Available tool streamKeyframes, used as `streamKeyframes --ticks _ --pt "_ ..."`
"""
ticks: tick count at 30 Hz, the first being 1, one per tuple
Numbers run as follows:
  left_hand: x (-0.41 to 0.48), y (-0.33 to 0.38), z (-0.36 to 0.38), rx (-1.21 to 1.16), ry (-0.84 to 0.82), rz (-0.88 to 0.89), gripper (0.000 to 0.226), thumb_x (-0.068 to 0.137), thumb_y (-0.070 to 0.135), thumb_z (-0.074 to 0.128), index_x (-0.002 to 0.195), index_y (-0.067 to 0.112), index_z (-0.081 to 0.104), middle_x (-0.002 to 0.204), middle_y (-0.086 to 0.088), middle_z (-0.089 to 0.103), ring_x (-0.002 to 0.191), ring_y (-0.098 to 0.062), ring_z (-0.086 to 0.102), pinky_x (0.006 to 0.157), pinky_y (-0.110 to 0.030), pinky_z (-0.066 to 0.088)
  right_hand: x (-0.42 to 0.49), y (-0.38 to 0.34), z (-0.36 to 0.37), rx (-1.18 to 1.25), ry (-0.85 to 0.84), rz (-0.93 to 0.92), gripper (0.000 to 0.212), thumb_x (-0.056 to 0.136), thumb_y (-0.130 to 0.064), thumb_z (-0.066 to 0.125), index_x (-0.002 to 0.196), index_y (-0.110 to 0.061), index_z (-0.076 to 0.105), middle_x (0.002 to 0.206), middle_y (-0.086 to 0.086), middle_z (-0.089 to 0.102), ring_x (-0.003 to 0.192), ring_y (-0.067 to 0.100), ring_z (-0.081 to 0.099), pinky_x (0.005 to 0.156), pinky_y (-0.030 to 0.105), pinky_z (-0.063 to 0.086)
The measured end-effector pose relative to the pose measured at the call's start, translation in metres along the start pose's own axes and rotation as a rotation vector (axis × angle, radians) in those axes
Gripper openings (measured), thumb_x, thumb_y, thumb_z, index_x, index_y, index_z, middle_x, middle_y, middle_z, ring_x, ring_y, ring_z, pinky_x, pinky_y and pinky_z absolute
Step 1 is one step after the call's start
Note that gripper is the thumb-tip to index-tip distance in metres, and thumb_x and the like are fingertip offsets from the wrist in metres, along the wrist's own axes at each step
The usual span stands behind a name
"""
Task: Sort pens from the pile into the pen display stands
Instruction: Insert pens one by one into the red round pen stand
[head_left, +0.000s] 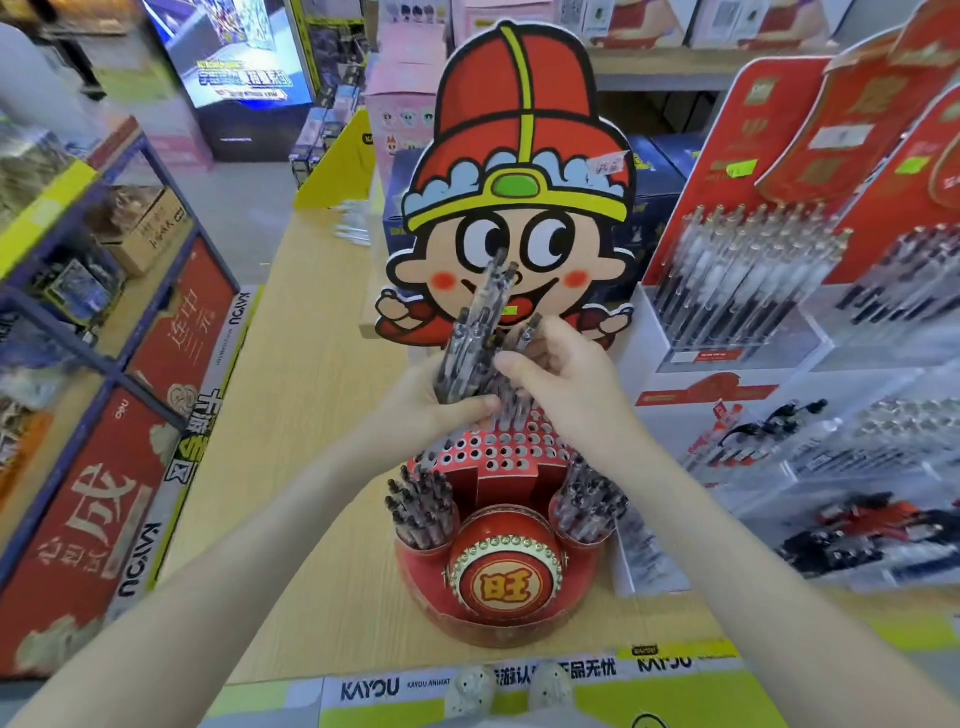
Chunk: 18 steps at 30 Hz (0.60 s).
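Above the red cartoon pen stand (506, 545), a person is sorting pens, partway done.
Left hand (441, 405) is gripping a bundle of pens (475, 338); right hand (566, 384) is pinching one pen (529, 332). Both side cups (423, 512) are holding pens; many holes in the red hole panel (498, 447) are waiting.

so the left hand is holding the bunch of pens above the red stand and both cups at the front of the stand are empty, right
Not quite. In the head view the left hand does hold the bunch of pens above the red stand, but both front cups are full of pens, not empty.
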<state>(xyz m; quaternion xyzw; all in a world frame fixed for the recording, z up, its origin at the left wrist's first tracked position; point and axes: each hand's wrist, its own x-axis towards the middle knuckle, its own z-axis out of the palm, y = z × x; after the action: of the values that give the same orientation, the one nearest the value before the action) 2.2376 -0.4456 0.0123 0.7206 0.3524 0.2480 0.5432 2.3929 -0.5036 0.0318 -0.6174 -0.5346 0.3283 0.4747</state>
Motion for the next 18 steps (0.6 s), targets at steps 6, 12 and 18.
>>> streamKeyframes --ticks 6,12,18 --pt "-0.001 -0.011 -0.013 -0.017 0.117 0.012 0.014 0.091 0.009 0.062 0.1 -0.001 0.061 0.088 -0.004 0.07 0.08 -0.008 0.068 0.073 -0.016 0.051 -0.007 0.003 -0.027 0.205 0.047 -0.063 0.005 0.094 -0.005 0.052 0.096 -0.009 0.056 0.094 -0.003 0.058 0.09 0.011 0.058 0.083 0.026 0.052" --pt "-0.003 -0.024 -0.025 -0.17 0.227 -0.021 0.008 0.093 -0.002 0.054 0.1 -0.002 0.057 0.084 -0.009 0.068 0.074 -0.015 0.069 0.07 -0.022 0.055 -0.015 0.024 -0.023 -0.08 0.005 -0.083 0.024 0.094 -0.007 0.053 0.093 -0.031 0.056 0.097 -0.013 0.057 0.092 0.004 0.057 0.087 0.018 0.045" --pt "-0.007 -0.029 -0.025 -0.227 0.246 -0.04 0.009 0.092 -0.002 0.056 0.098 0.004 0.06 0.082 -0.006 0.07 0.074 -0.015 0.069 0.071 -0.023 0.055 -0.018 0.043 -0.006 -0.283 0.017 -0.1 0.021 0.093 -0.013 0.056 0.106 -0.03 0.054 0.093 -0.021 0.057 0.092 -0.005 0.057 0.079 0.005 0.041"
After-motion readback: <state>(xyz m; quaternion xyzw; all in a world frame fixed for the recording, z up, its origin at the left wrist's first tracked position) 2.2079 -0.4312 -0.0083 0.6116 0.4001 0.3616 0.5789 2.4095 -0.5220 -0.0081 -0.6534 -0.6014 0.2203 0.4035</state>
